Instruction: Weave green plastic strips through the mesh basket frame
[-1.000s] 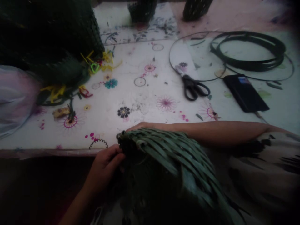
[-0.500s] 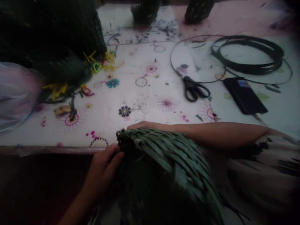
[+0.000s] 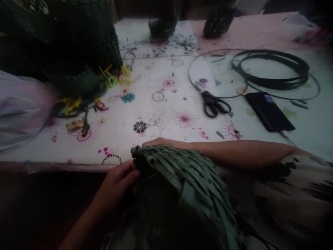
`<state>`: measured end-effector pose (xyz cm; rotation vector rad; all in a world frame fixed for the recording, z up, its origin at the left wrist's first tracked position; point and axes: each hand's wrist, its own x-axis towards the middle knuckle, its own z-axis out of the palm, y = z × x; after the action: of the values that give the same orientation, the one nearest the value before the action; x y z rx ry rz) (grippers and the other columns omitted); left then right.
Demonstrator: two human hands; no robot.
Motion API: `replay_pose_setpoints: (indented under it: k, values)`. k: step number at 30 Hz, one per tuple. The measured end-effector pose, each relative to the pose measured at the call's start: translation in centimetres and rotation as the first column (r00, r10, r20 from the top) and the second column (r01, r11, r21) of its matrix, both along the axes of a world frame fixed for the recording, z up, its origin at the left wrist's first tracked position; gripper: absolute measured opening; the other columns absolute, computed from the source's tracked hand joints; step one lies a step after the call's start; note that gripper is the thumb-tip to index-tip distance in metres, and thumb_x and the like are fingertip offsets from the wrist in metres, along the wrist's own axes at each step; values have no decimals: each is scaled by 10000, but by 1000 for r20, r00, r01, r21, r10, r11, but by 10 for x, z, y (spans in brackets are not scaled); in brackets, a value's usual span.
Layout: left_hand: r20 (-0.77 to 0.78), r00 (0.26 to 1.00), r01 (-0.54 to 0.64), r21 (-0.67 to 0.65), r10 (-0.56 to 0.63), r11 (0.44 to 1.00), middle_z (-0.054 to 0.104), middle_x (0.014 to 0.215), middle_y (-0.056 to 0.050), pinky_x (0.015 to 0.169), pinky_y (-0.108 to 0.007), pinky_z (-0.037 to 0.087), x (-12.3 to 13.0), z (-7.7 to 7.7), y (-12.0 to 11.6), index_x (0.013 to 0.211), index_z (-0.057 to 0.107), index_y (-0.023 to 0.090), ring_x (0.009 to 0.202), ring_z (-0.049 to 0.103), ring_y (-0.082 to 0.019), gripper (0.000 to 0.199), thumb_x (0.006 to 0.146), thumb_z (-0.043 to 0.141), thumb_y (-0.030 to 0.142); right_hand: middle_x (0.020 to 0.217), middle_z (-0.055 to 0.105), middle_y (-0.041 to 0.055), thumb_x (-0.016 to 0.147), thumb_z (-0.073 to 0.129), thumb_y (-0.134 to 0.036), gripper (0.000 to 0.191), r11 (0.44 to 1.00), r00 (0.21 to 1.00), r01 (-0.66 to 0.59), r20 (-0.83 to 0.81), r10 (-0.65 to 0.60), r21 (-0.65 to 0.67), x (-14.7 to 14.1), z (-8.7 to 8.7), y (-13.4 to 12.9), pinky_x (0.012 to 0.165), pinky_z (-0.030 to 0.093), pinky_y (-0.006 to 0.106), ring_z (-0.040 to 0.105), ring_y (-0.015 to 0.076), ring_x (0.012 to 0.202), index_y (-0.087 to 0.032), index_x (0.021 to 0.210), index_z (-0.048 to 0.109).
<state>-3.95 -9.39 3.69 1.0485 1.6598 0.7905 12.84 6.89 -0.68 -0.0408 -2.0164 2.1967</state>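
A dark green woven basket (image 3: 192,170) of flat plastic strips is tilted at the table's front edge, its inside mostly in shadow. At its left corner, my left hand (image 3: 119,178) pinches the woven rim between thumb and fingers. Behind the basket's upper edge lies my right hand (image 3: 160,141), against the far side of the weave. Its fingers are hidden by the basket, and the forearm stretches off to the right.
Scissors (image 3: 214,105), a phone (image 3: 272,113) with a cable and a coil of dark strip (image 3: 275,85) lie on the flowered tablecloth (image 3: 145,76). A large dark woven basket (image 3: 85,38), yellow scraps (image 3: 69,104) and a plastic bag (image 3: 23,107) are at left.
The view has tilted up slightly, so the table's things sit lower in the picture. Both hands keep their places at the basket, with little visible movement.
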Motion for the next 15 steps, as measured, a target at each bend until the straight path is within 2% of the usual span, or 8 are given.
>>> replay_pose_setpoints:
  k: [2, 3, 7, 10, 12, 15]
  values:
    - [82, 996, 43, -51, -39, 998, 624, 648, -6, 589, -271, 470, -3, -2, 3, 750, 627, 212, 600, 566, -181, 263, 836, 602, 459, 808, 509, -23, 864, 604, -644, 515, 998, 1000, 9, -17, -10, -63, 1, 1, -2, 708, 424, 234, 479, 109, 767, -137, 881, 517]
    - [67, 997, 51, -54, -48, 997, 628, 641, -7, 589, -274, 470, -3, -3, 4, 748, 637, 214, 596, 569, -184, 271, 841, 599, 465, 800, 492, -26, 859, 601, -656, 521, 997, 1000, 11, -10, -12, -79, 2, 1, -3, 692, 405, 226, 461, 107, 762, -144, 864, 503]
    - [-146, 989, 44, 75, -33, 996, 698, 711, -27, 626, -293, 463, 2, -1, 9, 790, 718, 232, 664, 612, -217, 283, 820, 602, 489, 769, 440, -39, 806, 582, -746, 589, 997, 1000, -4, -6, 3, -79, 3, 1, -6, 651, 362, 218, 415, 105, 738, -169, 835, 465]
    - [-204, 979, 12, 147, 18, 989, 713, 721, -28, 618, -301, 436, 8, 1, 8, 823, 743, 238, 651, 613, -217, 320, 834, 579, 514, 770, 430, -39, 812, 584, -728, 562, 998, 1000, 17, -21, -18, -55, 4, 3, -5, 656, 356, 223, 402, 110, 744, -182, 819, 452]
    - [-128, 991, -13, 120, 29, 993, 715, 732, -32, 629, -289, 442, 6, 1, 6, 798, 738, 221, 670, 614, -212, 328, 833, 601, 516, 780, 435, -36, 840, 623, -622, 467, 999, 999, 33, -6, -33, -30, 6, 5, -3, 661, 357, 227, 399, 113, 750, -189, 810, 452]
    - [145, 986, -78, -10, 79, 997, 730, 811, -52, 678, -282, 487, -3, -7, 0, 892, 752, 185, 745, 631, -219, 335, 820, 660, 499, 801, 461, -29, 861, 656, -410, 282, 998, 997, 51, 63, -49, -21, 8, 8, 0, 665, 376, 237, 415, 121, 754, -213, 816, 460]
